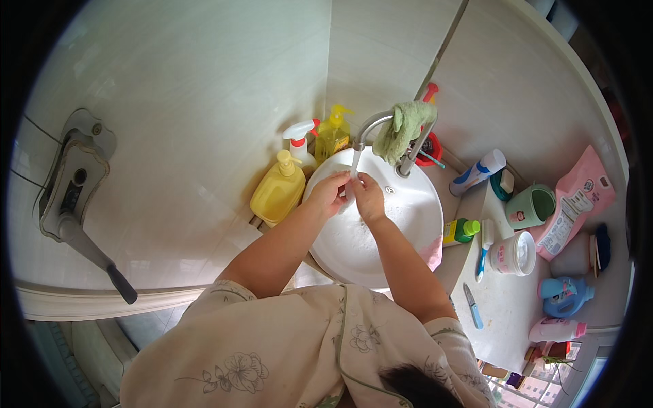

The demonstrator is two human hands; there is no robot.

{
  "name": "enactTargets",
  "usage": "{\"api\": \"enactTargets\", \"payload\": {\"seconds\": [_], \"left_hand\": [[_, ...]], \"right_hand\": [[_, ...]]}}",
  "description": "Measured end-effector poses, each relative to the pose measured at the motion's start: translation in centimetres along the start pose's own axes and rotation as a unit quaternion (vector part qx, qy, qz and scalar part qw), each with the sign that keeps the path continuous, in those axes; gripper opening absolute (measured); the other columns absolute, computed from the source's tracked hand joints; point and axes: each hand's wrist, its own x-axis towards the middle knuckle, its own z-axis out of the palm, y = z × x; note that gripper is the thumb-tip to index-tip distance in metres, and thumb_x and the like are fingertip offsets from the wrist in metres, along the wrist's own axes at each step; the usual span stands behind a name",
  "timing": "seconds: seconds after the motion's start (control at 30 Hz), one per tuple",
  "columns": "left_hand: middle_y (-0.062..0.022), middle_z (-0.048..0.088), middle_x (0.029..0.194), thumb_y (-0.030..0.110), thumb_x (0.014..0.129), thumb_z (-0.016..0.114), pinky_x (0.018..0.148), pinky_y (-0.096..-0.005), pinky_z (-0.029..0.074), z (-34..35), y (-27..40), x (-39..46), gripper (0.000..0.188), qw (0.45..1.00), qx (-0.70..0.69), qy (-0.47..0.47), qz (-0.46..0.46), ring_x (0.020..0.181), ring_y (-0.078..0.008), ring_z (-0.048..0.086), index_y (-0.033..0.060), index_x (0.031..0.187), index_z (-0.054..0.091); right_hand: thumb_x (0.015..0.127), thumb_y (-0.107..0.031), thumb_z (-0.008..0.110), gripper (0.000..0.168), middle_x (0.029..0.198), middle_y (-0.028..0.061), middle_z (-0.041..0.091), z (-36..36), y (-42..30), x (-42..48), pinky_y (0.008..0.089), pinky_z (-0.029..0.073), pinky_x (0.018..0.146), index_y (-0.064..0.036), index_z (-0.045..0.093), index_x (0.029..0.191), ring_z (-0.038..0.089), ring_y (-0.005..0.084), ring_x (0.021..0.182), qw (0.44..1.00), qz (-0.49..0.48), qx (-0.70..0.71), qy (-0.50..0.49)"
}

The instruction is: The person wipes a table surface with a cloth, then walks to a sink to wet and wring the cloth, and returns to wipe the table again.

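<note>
My left hand (329, 194) and my right hand (369, 198) are close together over the white washbasin (423, 214), under the end of the curved metal faucet (371, 121). Water (354, 162) runs from the spout down between them. A pale strip (349, 198) shows between my fingers; I cannot tell whether it is water or a thin wet object. The fingers of both hands are bent, and my palms are hidden. A green cloth (403, 130) hangs over the faucet's bend, beyond my right hand.
Left of the basin stand a yellow pump bottle (279, 189), a spray bottle (302, 133) and a yellow soap bottle (331, 137). The right-hand counter (502, 326) holds a knife (473, 307), a brush (483, 250), a white tub (514, 254) and a green cup (530, 206). A grey lever handle (97, 250) juts from the left wall.
</note>
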Motion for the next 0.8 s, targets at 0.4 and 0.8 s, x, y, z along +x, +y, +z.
{"api": "enactTargets", "payload": {"seconds": [0.4, 0.8], "left_hand": [[-0.0078, 0.059, 0.102, 0.015, 0.089, 0.052, 0.089, -0.0345, 0.042, -1.1, 0.1, 0.1, 0.019, 0.998, 0.025, -0.065, -0.003, 0.095, -0.0189, 0.056, 0.0040, 0.104, 0.056], [-0.0074, 0.050, 0.115, 0.019, 0.092, 0.040, 0.093, -0.0544, 0.035, -1.6, 1.1, -0.5, 0.026, 0.985, 0.107, 0.126, -0.056, 0.109, -0.0274, 0.049, 0.0159, 0.118, 0.040]], "right_hand": [[0.082, -0.025, 0.049, 0.031, 0.073, 0.0158, 0.063, -1.0, -1.0, -0.6, 0.0339, 0.047, 0.066, 0.002, 0.063, 0.086, 0.060, 0.0257, 0.067, 0.994, -0.046, -0.095, -0.022], [0.086, -0.025, 0.047, 0.025, 0.105, 0.0088, 0.056, -4.9, 4.3, 3.9, 0.0463, 0.043, 0.084, -0.007, 0.051, 0.102, 0.055, 0.0241, 0.098, 0.820, 0.331, 0.465, 0.051]]}}
